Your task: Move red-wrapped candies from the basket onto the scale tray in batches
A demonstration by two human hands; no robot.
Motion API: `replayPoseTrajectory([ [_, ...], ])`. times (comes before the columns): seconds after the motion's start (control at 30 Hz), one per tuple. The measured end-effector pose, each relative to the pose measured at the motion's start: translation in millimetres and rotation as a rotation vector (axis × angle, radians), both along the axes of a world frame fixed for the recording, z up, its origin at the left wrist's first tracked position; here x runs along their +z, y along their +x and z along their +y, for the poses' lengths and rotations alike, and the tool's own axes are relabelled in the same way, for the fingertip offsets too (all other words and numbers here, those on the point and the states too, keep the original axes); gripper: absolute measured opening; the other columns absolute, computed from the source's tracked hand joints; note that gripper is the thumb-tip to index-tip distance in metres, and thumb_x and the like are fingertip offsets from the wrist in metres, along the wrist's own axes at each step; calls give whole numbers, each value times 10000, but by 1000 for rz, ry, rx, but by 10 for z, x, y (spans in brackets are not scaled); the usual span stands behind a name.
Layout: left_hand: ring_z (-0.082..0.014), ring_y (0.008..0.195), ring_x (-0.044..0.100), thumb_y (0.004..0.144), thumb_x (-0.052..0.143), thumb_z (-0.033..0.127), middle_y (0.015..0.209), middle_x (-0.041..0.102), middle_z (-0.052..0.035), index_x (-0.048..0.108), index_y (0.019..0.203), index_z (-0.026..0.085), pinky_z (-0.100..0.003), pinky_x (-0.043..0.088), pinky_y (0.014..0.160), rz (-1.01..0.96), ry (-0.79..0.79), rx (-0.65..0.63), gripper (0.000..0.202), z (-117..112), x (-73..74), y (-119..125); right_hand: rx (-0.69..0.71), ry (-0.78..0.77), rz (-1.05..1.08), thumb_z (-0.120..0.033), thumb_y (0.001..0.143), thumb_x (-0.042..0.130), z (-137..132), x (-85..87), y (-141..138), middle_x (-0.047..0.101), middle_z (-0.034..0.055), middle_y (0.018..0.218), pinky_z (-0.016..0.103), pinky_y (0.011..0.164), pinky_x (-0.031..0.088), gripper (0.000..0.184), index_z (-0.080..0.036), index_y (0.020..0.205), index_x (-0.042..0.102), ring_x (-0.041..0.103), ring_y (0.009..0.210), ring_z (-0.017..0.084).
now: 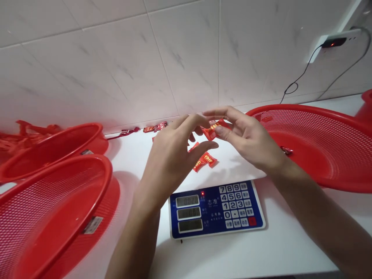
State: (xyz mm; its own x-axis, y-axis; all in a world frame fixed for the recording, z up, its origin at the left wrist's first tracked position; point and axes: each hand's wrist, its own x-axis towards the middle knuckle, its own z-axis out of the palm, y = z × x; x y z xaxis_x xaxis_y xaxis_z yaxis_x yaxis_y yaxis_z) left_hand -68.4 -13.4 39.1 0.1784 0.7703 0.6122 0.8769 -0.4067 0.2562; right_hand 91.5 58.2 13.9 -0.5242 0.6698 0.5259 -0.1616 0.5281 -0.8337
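Observation:
A small red wrapped candy [215,131] with yellow lettering is pinched between the thumb and fingers of my right hand [242,133], above the white pan [232,166] of a digital scale. My left hand [174,149] is beside it, thumb apart from the curved fingers. Its fingertips are close to the candy's left end; whether they touch is hard to see. Below the hands, several more red candies [205,161] lie on the pan, partly hidden by my left hand. The scale's blue panel [215,211] faces me, with three displays and a keypad.
A large red mesh basket [308,110] stands at the right, with a small wrapped piece [286,150] inside. Two more red baskets, one nearer [107,170] and one farther [99,130], are at the left. Small packets [155,127] lie along the tiled wall. A cable [305,71] hangs from an outlet.

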Motion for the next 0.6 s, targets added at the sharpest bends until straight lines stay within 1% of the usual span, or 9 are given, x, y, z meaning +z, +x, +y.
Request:
replayPoseTrajectory([
  [0.13, -141, 791, 629, 845, 747, 180, 947, 666, -12, 643, 1011, 208, -245, 482, 647, 63, -21, 16, 198, 7, -2, -22, 52, -13, -29, -223, 981, 507, 2, -6, 2, 610, 37, 1266, 440, 1042, 450, 249, -260, 1189, 640, 541, 1205, 196],
  [0.3, -169, 780, 628, 823, 772, 242, 993, 674, -28, 646, 1053, 227, -256, 455, 617, 189, -49, 62, 262, 16, -10, -58, 111, -49, -27, -194, 981, 497, 34, -27, -4, 608, 40, 1276, 426, 1028, 465, 269, -264, 1202, 635, 550, 1198, 188],
  [0.43, -156, 711, 615, 903, 651, 197, 984, 679, -32, 658, 1069, 247, -255, 426, 590, 219, -5, 52, 174, 37, -13, -115, 123, -87, 13, -172, 976, 493, 20, -87, -81, 609, 49, 1261, 400, 1007, 487, 255, -238, 1180, 629, 567, 1172, 176],
  [0.53, -170, 679, 612, 985, 516, 309, 950, 679, -37, 654, 1144, 291, -275, 416, 572, 271, 55, -14, 210, 54, 12, -231, 97, -114, 66, -174, 977, 474, -60, -156, -179, 648, 43, 1149, 375, 980, 503, 241, -224, 1162, 620, 606, 1072, 160],
  [0.6, -169, 656, 605, 1008, 457, 415, 913, 671, -17, 658, 1116, 333, -281, 416, 570, 283, 96, -76, 243, 69, 29, -330, 94, -150, 69, -206, 990, 446, -122, -194, -237, 663, 39, 1045, 367, 943, 520, 248, -221, 1175, 610, 629, 951, 153],
])
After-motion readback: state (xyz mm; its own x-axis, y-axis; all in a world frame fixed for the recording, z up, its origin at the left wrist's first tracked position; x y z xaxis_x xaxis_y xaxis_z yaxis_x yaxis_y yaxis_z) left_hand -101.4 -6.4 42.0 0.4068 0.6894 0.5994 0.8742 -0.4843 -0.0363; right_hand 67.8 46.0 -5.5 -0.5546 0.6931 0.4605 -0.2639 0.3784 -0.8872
